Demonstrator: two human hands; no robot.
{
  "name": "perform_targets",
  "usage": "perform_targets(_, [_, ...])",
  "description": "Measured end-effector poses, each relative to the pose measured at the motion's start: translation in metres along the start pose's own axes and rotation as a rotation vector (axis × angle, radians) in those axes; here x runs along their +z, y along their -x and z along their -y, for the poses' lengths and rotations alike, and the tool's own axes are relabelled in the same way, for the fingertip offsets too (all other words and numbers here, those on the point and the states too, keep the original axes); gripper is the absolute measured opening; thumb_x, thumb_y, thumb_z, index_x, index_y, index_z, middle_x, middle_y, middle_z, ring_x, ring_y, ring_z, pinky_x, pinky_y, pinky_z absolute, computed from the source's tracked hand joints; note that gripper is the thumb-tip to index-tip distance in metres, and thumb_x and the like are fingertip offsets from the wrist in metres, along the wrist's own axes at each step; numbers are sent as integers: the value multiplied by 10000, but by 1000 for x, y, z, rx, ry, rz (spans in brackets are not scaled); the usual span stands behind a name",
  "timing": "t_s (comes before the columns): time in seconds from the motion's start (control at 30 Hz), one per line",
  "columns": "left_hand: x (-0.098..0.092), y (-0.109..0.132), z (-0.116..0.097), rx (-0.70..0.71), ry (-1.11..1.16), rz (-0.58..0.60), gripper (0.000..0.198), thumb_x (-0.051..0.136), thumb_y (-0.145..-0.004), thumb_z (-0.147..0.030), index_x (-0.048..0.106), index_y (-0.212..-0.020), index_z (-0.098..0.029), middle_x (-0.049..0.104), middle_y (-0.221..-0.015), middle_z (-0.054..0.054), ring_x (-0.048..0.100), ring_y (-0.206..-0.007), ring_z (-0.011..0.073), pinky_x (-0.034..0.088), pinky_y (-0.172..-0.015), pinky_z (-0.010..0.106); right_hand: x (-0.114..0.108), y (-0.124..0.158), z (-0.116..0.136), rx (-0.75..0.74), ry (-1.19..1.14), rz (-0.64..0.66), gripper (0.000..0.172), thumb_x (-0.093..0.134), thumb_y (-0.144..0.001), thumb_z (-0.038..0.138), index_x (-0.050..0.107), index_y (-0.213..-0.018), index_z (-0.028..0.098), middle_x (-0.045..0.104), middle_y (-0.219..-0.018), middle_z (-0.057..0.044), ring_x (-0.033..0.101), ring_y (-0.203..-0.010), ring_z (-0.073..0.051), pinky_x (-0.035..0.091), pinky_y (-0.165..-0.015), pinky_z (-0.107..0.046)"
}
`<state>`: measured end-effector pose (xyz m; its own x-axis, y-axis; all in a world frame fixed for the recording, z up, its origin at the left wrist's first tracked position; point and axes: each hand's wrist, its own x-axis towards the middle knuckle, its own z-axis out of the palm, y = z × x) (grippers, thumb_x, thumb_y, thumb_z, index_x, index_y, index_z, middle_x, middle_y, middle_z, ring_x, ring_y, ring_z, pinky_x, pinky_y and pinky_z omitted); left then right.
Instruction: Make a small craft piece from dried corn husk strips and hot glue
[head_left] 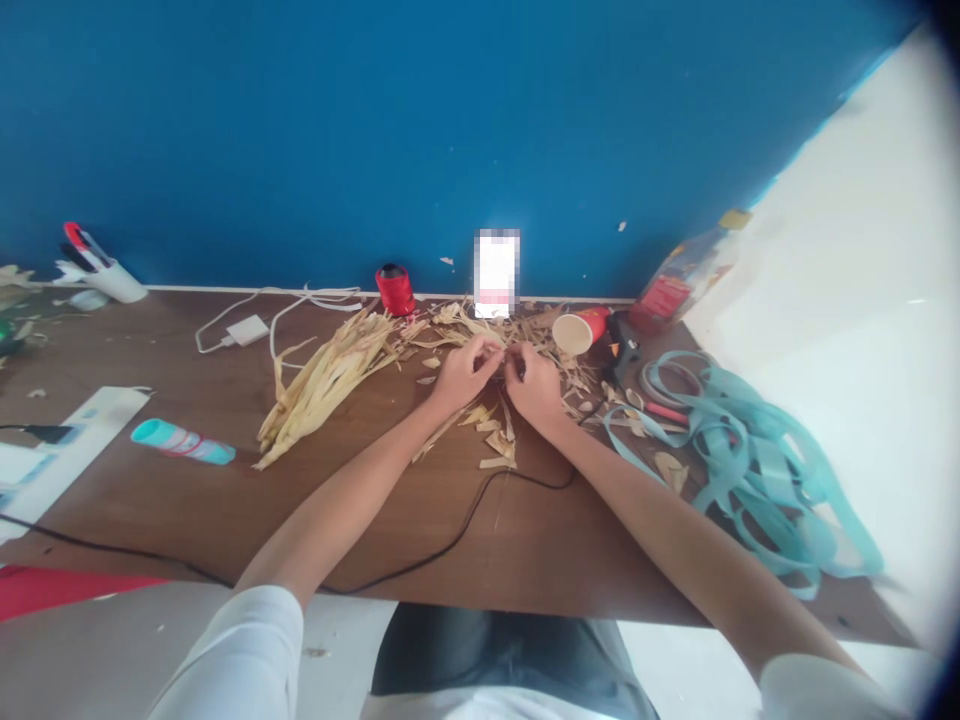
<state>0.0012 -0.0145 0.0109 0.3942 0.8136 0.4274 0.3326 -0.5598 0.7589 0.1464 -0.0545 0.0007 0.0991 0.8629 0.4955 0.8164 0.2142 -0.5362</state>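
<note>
A person's left hand (pixel 465 372) and right hand (pixel 534 385) are meeting above a brown wooden tabletop (pixel 150 365), both curling inward, with their fingertips pinching what looks like a thin, pale strip of dried husk (pixel 504 358). The fingers are hiding most of it, so its exact shape cannot be told. A long bundle of dried husk strips (pixel 326 385) is lying just to the left of the hands, its long axis slanting from the lower left up toward the blue wall (pixel 450 120) — the left hand is the nearer one, close to the bundle's upper end. Loose husk scraps (pixel 491 435) are scattering below and between the wrists. Beyond the right hand, a paper cup (pixel 577 332) is lying on its side beside a hot glue gun (pixel 624 348), while a tangle of teal ribbon (pixel 750 470) is spreading out farther right.
</note>
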Motion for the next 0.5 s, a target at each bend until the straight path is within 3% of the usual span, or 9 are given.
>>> perform_targets(0.17, [1,-1,3,-16,97,-2,247,558,-852,-365,606,-991,-167,659,-748,18,594,-659,128,445,-630,236,1,-1,-4,9,-55,-45,205,427,-882,278,585,-978,191,679,-811,-79,618,-704,-231,442,-667,-325])
perform_targets(0.5, [1,-2,8,0,8,12,258,556,-849,-372,666,-955,-163,672,-742,22,605,-681,144,464,-671,251,0,-2,-4,-25,-124,-40,202,453,-865,244,590,-1005,195,689,-875,-76,634,-762,-228,458,-724,-327])
